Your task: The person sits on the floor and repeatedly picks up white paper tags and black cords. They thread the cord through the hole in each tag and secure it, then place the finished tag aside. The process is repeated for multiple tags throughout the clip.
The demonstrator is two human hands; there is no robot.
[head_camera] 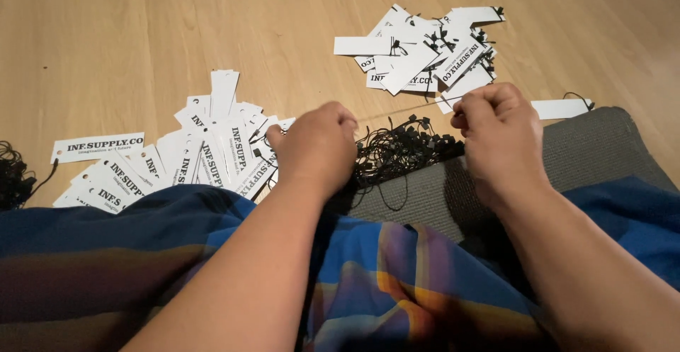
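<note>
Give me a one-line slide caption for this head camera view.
Left hand and right hand stretch a thin string above black fasteners, between two piles of white tags.

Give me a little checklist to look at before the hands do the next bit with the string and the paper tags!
1. Thin pale string stretched between both hands: ok, it runs taut from one to the other.
2. Left hand grip on the string: ok, fingers pinched shut at its end.
3. Right hand grip: ok, fingertips pinched on the other end.
4. Heap of small black plastic string fasteners close by: ok, lying between the hands.
5. Pile of white rectangular paper tags close by: ok, beside the left hand.
6. Tag already threaded on the string: cannot tell, the hands hide it.
</note>
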